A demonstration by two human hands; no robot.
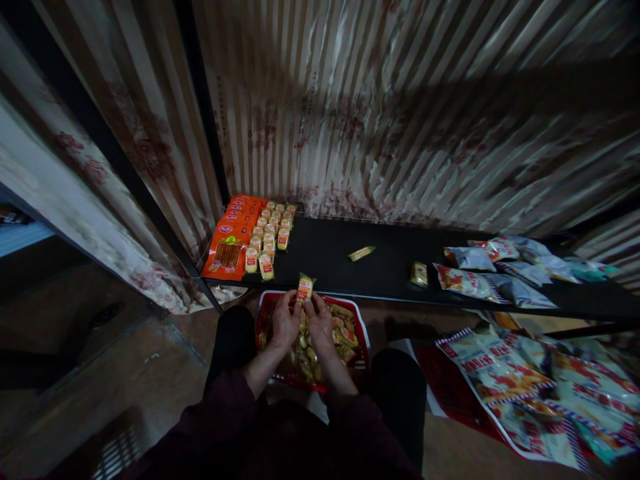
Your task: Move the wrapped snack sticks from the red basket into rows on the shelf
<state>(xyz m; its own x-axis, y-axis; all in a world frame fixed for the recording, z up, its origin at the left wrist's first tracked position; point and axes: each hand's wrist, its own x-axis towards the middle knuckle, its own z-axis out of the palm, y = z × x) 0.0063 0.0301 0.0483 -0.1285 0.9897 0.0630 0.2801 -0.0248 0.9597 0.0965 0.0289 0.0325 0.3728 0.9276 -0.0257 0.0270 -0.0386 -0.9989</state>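
Between my two hands I hold one small wrapped snack pack (305,288) upright, its yellow and red label facing me. My left hand (286,323) pinches its left side and my right hand (320,324) its right side. Both hands are above a red basket (364,327) with a white rim, which is full of similar wrapped packs (345,331). Ahead on the black shelf (325,247), rows of matching snack packs (269,230) stand beside flat orange packets (233,233).
One narrow wrapped piece (361,253) and a small pack (419,274) lie on the shelf. Several snack bags (470,283) rest at its right end. Below, a second red basket (450,380) holds larger bags (510,373). A striped curtain (350,120) hangs behind; a dark post (200,100) rises at left.
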